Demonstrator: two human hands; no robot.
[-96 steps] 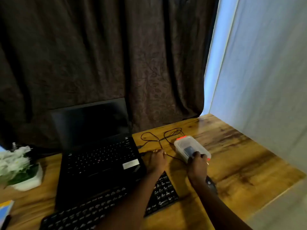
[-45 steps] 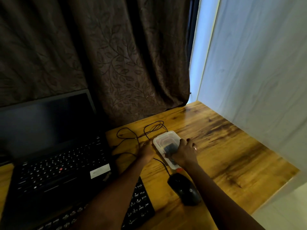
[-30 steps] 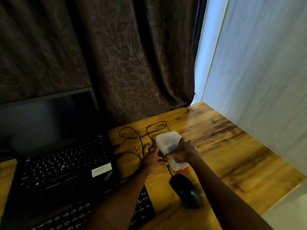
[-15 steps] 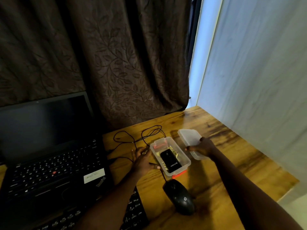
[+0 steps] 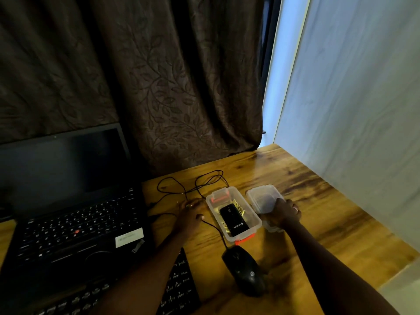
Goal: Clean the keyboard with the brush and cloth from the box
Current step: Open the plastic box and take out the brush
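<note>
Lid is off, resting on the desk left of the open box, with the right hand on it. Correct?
Not quite: the head view shows the lid to the right of the open box, not left. It lies on the desk under the right hand.

Open clear box [image 5: 234, 214], lid [image 5: 261, 198] beside

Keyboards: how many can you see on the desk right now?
2. The laptop's built-in keyboard sits at left below the dark screen. The separate black keyboard lies at the near edge, partly hidden under the left forearm and cut off by the frame.
</note>
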